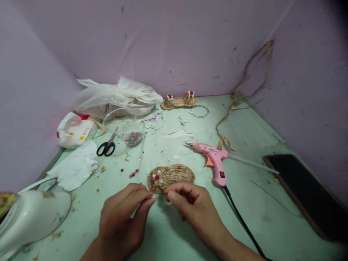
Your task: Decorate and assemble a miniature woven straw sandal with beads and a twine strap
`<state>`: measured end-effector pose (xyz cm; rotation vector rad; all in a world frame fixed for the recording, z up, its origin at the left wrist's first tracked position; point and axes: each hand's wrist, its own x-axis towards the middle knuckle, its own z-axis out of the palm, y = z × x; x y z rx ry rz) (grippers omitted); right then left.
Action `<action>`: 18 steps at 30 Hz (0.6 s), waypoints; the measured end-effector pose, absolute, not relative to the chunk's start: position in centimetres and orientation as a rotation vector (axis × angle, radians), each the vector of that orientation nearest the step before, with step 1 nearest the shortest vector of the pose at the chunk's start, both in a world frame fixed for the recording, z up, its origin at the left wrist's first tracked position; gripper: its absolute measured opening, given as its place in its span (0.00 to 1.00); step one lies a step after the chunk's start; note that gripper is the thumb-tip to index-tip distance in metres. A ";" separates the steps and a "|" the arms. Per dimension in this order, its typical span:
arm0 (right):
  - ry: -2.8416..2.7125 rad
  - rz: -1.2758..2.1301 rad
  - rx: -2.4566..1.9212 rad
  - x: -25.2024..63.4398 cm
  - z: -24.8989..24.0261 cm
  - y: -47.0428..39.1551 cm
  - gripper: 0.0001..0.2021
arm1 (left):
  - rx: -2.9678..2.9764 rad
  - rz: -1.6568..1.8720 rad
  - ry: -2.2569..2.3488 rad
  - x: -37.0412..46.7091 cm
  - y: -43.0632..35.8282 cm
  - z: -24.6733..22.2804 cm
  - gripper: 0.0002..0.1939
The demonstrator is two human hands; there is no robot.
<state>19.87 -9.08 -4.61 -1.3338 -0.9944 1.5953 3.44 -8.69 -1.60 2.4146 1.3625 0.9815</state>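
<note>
My left hand [127, 214] is closed in a pinch, with a small white bead [154, 196] at its fingertips. Close by on the right, my right hand [191, 204] pinches thumb against forefinger; whatever it holds, perhaps a fine thread, is too small to make out. Just beyond both hands lies a woven straw slipper sole [174, 172], decorated at its left end with a red bead [157, 177] and several white ones. A few loose red beads [133, 174] lie on the table left of the sole.
A pink glue gun [214, 159] lies right of the sole, its cord running toward me, near a dark phone [304, 192]. Black-handled scissors [106, 148], a bag of coloured beads [133, 138] and plastic bags [116, 96] are leftward. A finished-looking straw slipper [179, 102] and wire coil [199, 111] sit behind.
</note>
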 end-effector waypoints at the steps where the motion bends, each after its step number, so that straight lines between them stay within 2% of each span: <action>1: -1.033 1.462 -1.371 20.0 -4.9 -8.9 0.09 | 2.417 0.985 1.403 3.3 -8.5 -1.7 0.04; 4: -1.227 1.164 -1.355 20.4 -6.0 -8.5 0.08 | 2.436 1.011 1.469 3.2 -7.9 -2.3 0.03; 6: -1.376 1.103 -1.289 20.4 -6.6 -8.4 0.11 | 2.448 1.009 1.490 3.3 -7.7 -2.7 0.03; 10: -1.510 1.143 -1.230 20.1 -7.0 -8.5 0.14 | 2.457 0.989 1.512 3.6 -7.5 -2.9 0.03; 18: -1.508 1.227 -1.222 19.9 -6.8 -8.4 0.14 | 2.468 1.005 1.490 3.9 -7.1 -2.7 0.04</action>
